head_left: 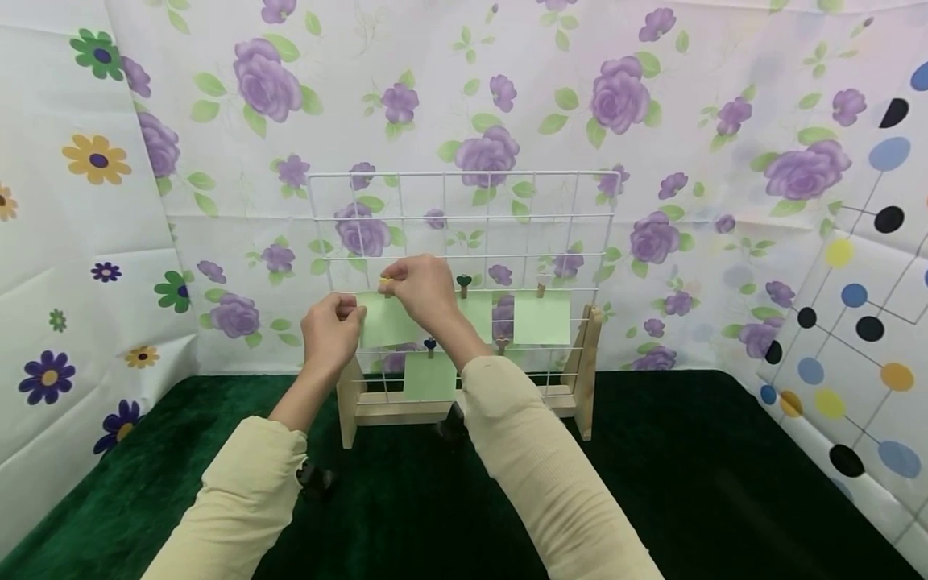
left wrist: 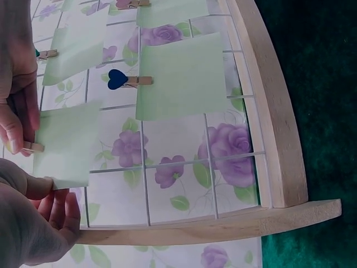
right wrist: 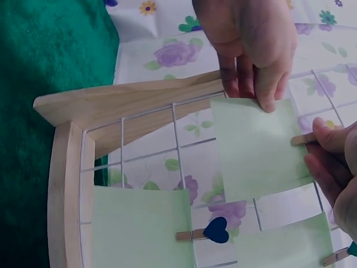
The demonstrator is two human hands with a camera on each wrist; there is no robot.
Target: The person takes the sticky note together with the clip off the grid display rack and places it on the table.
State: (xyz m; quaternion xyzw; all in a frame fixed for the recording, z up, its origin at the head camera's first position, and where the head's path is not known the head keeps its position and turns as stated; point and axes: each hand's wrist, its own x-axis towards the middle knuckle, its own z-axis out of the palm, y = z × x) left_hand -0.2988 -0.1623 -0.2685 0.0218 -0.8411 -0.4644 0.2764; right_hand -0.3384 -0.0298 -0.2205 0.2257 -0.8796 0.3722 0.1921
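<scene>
My left hand (head_left: 329, 330) pinches the outer edge of a pale green paper note (right wrist: 259, 148) between thumb and fingers. The note lies against a white wire grid (head_left: 464, 217). At the note's top edge, my right hand (head_left: 424, 294) pinches a small wooden clothespin (right wrist: 303, 139); a bit of yellow shows by its fingertips in the head view. The pin's tip overlaps the paper. Below and to the right hangs another green note (head_left: 429, 379), held by a clothespin with a dark blue heart (right wrist: 216, 230).
More green notes hang along the grid, one (head_left: 542, 319) at the right under a pale-topped clothespin (head_left: 541, 286), one beneath a dark green heart clothespin (head_left: 464, 284). A wooden stand (head_left: 395, 412) carries the grid on a dark green cloth (head_left: 674, 483). Flowered sheeting (head_left: 435, 97) rises behind.
</scene>
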